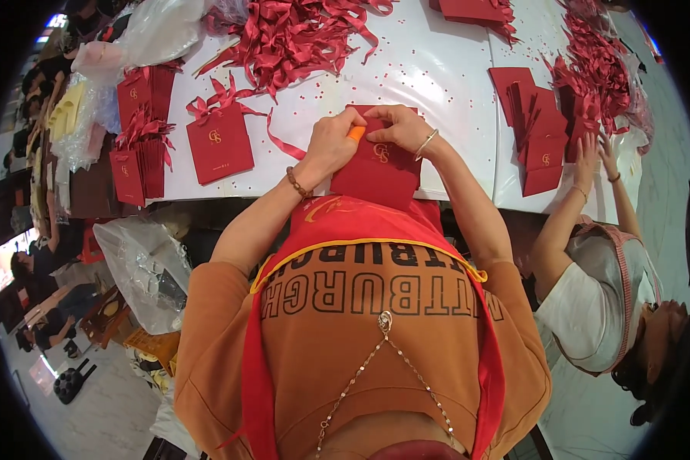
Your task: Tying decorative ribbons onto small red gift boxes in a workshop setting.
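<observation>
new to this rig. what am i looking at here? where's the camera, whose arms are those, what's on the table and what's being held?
There is no machine here: a person works with bare hands. The single picture comes from a wide fisheye camera worn on the person's head, looking down, so the orange-sleeved forearms rising from below are the wearer's own and straight edges bend near the rim.

The left hand and right hand together grip the top of a small red paper gift bag at the near edge of the white table. An orange cover sits on one fingertip.

On the table lie a finished red bag with a ribbon bow, stacks of flat red bags and a pile of red ribbons. On the right, a co-worker's hands touch another stack of red bags.
</observation>
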Motion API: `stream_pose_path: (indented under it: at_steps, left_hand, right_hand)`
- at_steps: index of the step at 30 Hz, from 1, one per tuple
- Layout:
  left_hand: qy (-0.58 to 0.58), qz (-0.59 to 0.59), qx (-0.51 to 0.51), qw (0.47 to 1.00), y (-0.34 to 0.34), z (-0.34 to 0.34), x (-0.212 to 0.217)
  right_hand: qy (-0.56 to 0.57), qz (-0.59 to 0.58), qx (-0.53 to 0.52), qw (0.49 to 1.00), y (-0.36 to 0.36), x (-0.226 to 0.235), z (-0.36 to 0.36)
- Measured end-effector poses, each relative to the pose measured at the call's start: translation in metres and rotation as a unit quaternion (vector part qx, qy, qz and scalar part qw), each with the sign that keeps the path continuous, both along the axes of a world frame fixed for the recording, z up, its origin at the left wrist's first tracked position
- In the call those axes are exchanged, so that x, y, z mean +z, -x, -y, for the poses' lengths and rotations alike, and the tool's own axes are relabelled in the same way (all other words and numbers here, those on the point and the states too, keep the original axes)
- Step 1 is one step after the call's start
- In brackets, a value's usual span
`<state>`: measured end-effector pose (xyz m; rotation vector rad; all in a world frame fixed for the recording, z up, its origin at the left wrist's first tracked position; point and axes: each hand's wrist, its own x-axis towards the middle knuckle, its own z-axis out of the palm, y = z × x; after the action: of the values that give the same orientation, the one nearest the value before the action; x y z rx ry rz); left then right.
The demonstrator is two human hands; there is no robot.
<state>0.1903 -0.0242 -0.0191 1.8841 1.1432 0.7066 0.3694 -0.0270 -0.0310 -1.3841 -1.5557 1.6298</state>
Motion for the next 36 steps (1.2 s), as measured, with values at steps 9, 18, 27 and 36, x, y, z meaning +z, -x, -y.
stream_pose_path:
  at_steps: [9, 18, 27, 36]
  left_hand:
    - [0.029, -0.046, -0.019, 0.998, -0.001, -0.007, 0.007]
    - [-0.145, -0.164, -0.053, 0.974, -0.01, -0.003, 0.005]
    - [0.062, -0.046, -0.035, 0.996, -0.003, -0.016, 0.005]
    - [-0.165, -0.209, -0.082, 0.961, -0.017, 0.001, 0.002]
  right_hand:
    - [-0.05, 0.139, -0.004, 0.989, 0.003, -0.002, 0.002]
    - [-0.09, 0.19, 0.013, 0.977, 0.008, 0.002, 0.003]
    - [-0.037, 0.079, -0.009, 0.996, 0.005, -0.007, 0.001]
    - [-0.05, 0.154, 0.0, 0.987, 0.006, -0.001, 0.004]
